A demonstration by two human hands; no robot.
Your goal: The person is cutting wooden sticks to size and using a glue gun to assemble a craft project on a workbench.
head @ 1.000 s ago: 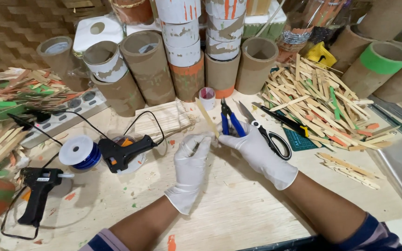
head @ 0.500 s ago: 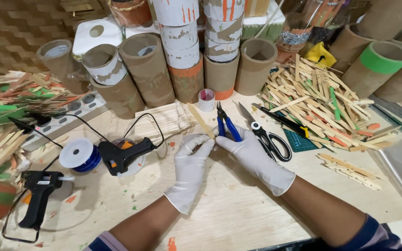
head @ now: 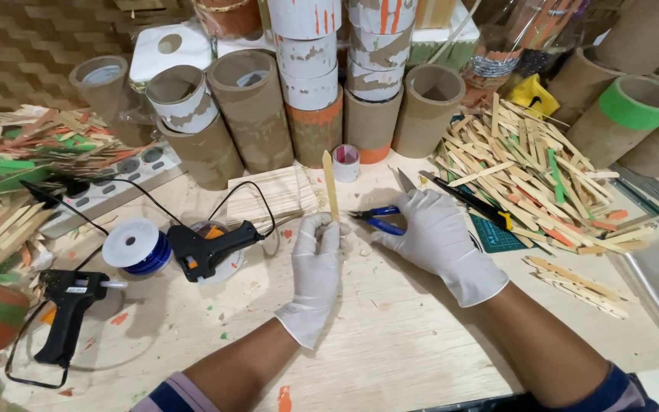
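My left hand (head: 316,267), in a white glove, pinches the lower end of a thin wooden stick (head: 330,183) and holds it upright over the plywood table (head: 390,343). My right hand (head: 440,240), also gloved, grips blue-handled pliers (head: 379,218). Their dark jaws point left, close to the base of the stick by my left fingertips. Whether the jaws touch the stick I cannot tell.
A black glue gun (head: 211,248) and a blue wire spool (head: 137,246) lie left of my hands, a second glue gun (head: 70,305) farther left. Behind stand a flat stack of sticks (head: 276,197), cardboard tubes (head: 249,107) and a small tape roll (head: 345,162). Loose sticks (head: 528,168) and scissors (head: 470,200) lie right.
The stick has gone from tilted to upright. My right hand has moved up and right over the scissors, turning the pliers from pointing away to lying sideways toward the stick.
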